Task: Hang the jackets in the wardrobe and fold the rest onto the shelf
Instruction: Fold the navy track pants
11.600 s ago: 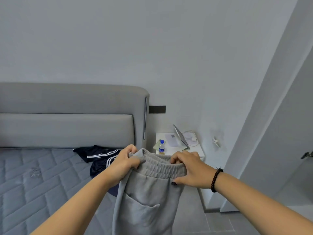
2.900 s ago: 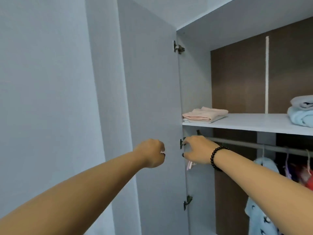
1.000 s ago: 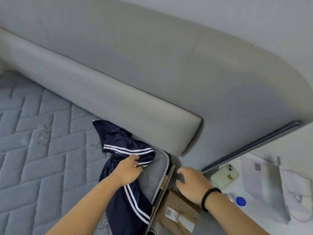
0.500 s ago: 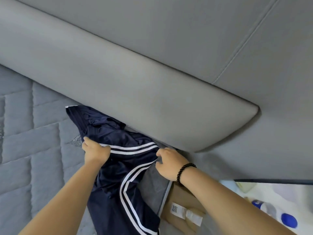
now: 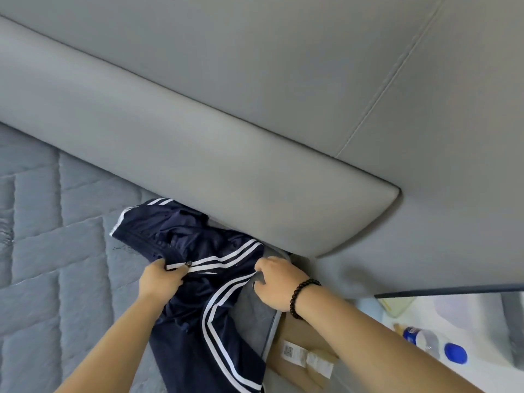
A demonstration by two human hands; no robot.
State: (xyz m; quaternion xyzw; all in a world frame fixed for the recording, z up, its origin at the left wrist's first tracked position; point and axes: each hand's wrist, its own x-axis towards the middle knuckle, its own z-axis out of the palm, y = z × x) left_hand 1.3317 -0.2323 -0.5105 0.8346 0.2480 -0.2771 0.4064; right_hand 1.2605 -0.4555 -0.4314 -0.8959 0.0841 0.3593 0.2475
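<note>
A navy garment with white side stripes (image 5: pixel 195 307) lies crumpled on the grey quilted mattress (image 5: pixel 42 265), at the corner below the headboard. My left hand (image 5: pixel 160 280) pinches a striped edge of it near the middle. A little to the right, my right hand (image 5: pixel 276 282), with a black bead bracelet on the wrist, grips another striped edge. The cloth between the two hands is bunched and part of the garment hangs down over the bed's edge.
The padded grey headboard (image 5: pixel 255 137) fills the upper view. A cardboard box with a white label (image 5: pixel 306 355) sits in the gap beside the bed. A white nightstand (image 5: pixel 465 321) at the lower right carries a water bottle with a blue cap (image 5: pixel 431 344).
Half a second ago my hands had just reached the navy garment; now both grip its striped edges and the far corner has turned over, showing its stripes. The view has shifted slightly.
</note>
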